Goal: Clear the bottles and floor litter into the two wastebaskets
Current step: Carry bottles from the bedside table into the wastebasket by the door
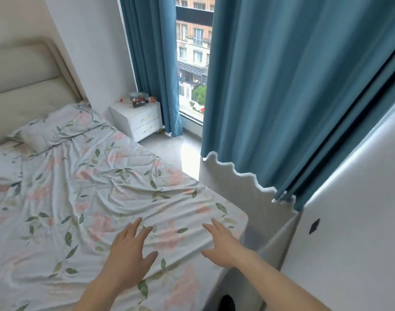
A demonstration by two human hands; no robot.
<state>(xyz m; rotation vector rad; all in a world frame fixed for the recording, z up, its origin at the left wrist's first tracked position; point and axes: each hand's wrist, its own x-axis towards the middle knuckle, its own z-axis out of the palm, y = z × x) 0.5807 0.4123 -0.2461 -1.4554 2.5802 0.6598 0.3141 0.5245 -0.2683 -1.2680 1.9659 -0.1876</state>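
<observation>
Both hands are out in front, over the foot of the bed (84, 187). The left hand (130, 248) has its fingers spread and straight, and it holds nothing. The right hand (223, 243) is the same, fingers apart and nothing in its grip. I cannot tell if they touch the flowery sheet or just hang above it.

The bottles (139, 100) are far away from the hands. They lie in a little heap on top of the white nightstand (137, 118), the small surface in the corner beside the bed and the blue curtain (151, 63). One has a red cap, but they are too small to count.

So the job looks like it has hardly begun (or not begun at all). The bottles are not picked up yet. No wastebasket shows anywhere in this view. There is a tiny yellow speck on the floor (169, 151) by the nightstand's foot, which might be litter, but it is too small to say. Everything is left to do: go to the corner, grab the bottles, find the baskets.
</observation>
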